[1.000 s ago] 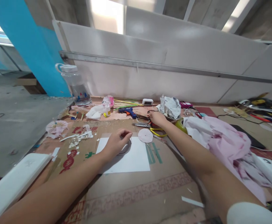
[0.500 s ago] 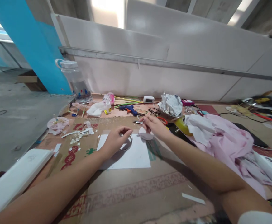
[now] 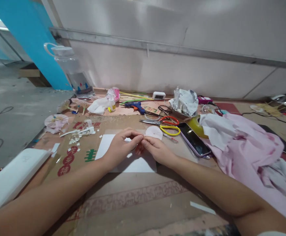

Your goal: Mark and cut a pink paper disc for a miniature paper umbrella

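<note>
Upper left: clear bottle [image 3: 75,72] stands upright on the counter [image 3: 122,110] nr the wall, prob. to stay out of elbow range. Mid-left: white scraps [image 3: 91,130] lie loose on the cardboard [image 3: 123,200], which likely guards the counter. Centre: L hand [image 3: 119,146] is over the white sheet [image 3: 143,166], fingers bent, tips meeting the R hand's; can't tell if they grip anything, contact pt hidden. Sheet lies flat under both hands, maybe as backing. Glue gun [image 3: 136,106], upper centre, lies well beyond them. R hand [image 3: 160,150], right of centre, has fingers bunched, grip likewise unclear; tip-to-tip hold suggests fine handling. Paper disc [image 3: 154,131] is flat just beyond R hand; scissors [image 3: 159,123] just above it, handles rightward, presumably for R-hand reach. Phone [image 3: 193,139] & pink cloth [image 3: 248,141], right side, sit off the sheet.
</note>
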Available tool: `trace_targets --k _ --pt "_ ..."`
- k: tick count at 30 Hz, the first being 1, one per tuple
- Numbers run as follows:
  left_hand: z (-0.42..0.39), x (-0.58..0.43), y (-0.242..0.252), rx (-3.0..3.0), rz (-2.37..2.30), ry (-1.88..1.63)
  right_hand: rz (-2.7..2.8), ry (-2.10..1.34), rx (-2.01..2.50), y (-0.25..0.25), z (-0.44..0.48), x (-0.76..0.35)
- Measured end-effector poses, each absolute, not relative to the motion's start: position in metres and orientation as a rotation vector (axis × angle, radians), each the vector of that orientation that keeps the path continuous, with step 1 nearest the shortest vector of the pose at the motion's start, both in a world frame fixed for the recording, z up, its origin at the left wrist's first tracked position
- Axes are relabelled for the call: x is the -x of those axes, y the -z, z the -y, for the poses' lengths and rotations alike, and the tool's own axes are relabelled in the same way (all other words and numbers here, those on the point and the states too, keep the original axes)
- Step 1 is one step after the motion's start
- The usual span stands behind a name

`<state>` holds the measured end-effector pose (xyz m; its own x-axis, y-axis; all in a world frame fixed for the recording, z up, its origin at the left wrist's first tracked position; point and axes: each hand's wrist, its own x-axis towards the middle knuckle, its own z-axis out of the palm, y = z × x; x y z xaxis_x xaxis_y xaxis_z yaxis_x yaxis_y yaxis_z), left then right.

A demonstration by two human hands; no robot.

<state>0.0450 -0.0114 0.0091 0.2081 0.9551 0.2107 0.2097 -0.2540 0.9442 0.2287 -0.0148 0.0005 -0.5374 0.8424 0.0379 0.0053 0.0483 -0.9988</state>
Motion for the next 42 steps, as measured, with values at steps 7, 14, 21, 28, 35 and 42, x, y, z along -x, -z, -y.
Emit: trace_targets --k 7,14,21,28,35,42 --pt "0.012 -0.043 -0.006 -1.745 -1.0 -1.031 1.708 -1.581 0.953 0.004 0.02 -0.227" --pt "0.013 -0.045 -0.012 -1.759 -1.021 -0.995 1.852 -1.423 1.038 0.009 0.019 -0.229" --pt "0.012 -0.046 -0.011 -1.769 -0.965 -1.019 1.858 -1.332 0.928 0.007 0.021 -0.228" --pt "0.014 -0.048 -0.012 -1.792 -0.953 -1.003 1.843 -1.342 0.937 0.005 0.024 -0.227" --pt "0.017 -0.049 -0.016 -1.832 -1.044 -0.961 1.768 -1.428 0.866 0.006 0.021 -0.228" --pt "0.016 -0.048 -0.012 -1.704 -1.091 -0.976 1.6 -1.665 0.807 0.005 0.019 -0.226"
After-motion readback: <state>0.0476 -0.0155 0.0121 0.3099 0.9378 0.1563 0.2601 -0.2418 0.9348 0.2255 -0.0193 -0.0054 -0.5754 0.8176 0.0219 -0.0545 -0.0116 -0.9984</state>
